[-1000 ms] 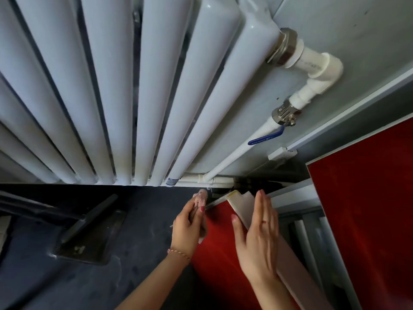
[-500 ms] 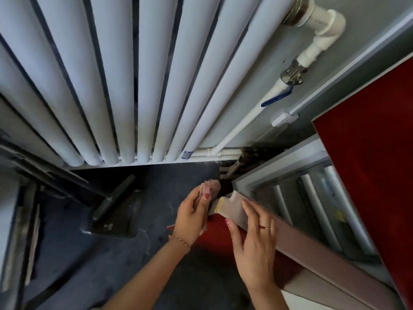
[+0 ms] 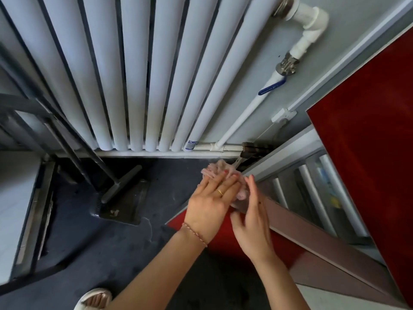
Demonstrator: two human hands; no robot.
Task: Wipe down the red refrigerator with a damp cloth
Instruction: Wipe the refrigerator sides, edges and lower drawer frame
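The red refrigerator stands at the right, its upper door (image 3: 368, 157) a big red panel. A lower red door (image 3: 225, 245) hangs open below my hands, its pale brown top edge (image 3: 317, 233) running to the lower right. A crumpled pink cloth (image 3: 216, 168) sits on the far corner of that edge. My left hand (image 3: 210, 202) lies flat on the cloth with straight fingers and presses it down; its thumb is hidden. My right hand (image 3: 252, 224) is edge-on beside it, fingers straight and blurred, touching the cloth's right side.
A white column radiator (image 3: 138, 74) fills the wall ahead, with a white pipe and blue valve handle (image 3: 271, 87) to its right. A dark dustpan (image 3: 120, 202) lies on the dark floor. A black metal frame (image 3: 55, 130) stands at left. My sandalled foot (image 3: 95, 299) is below.
My left hand went from gripping the cloth beside the door corner to lying flat on it over that corner. My right hand let go of the door's edge and turned edge-on.
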